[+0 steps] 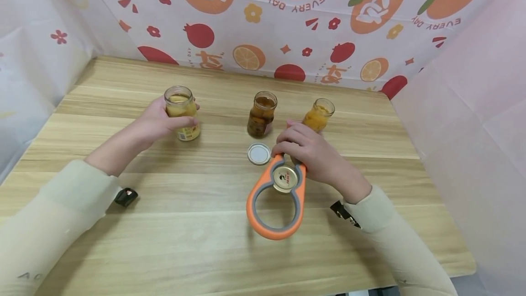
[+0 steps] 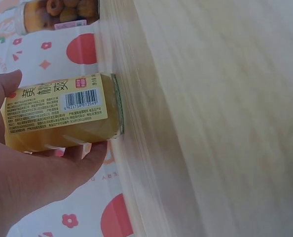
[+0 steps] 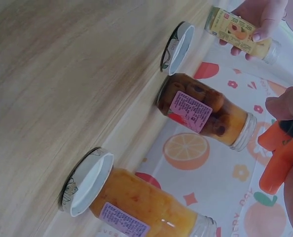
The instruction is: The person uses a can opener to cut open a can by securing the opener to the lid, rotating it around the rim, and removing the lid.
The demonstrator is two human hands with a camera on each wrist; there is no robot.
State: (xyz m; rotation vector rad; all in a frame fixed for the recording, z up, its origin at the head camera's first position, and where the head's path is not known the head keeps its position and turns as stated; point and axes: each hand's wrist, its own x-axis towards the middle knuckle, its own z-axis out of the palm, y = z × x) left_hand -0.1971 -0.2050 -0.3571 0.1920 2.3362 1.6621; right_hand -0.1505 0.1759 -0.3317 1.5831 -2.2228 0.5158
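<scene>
My left hand point(image 1: 154, 122) holds a glass jar of yellow peaches point(image 2: 62, 108) around its side. Its mouth is uncovered, and in the left wrist view its base meets the table. An orange jar opener point(image 1: 269, 233) with grey lining is gripped by its handles in my right hand point(image 1: 316, 154). Within the opener's smaller opening sits a gold lid point(image 1: 285, 178). Behind the right hand stands an uncovered jar of orange fruit point(image 1: 317, 117), partly hidden by that hand in the head view. An uncovered jar of dark fruit point(image 1: 261, 115) stands between the hands.
A lid point(image 1: 259, 154) lies white side up before the dark fruit jar. Another upturned lid point(image 3: 87, 182) lies by the orange fruit jar in the right wrist view. A fruit-printed curtain point(image 1: 246, 26) hangs behind the wooden table point(image 1: 185, 241).
</scene>
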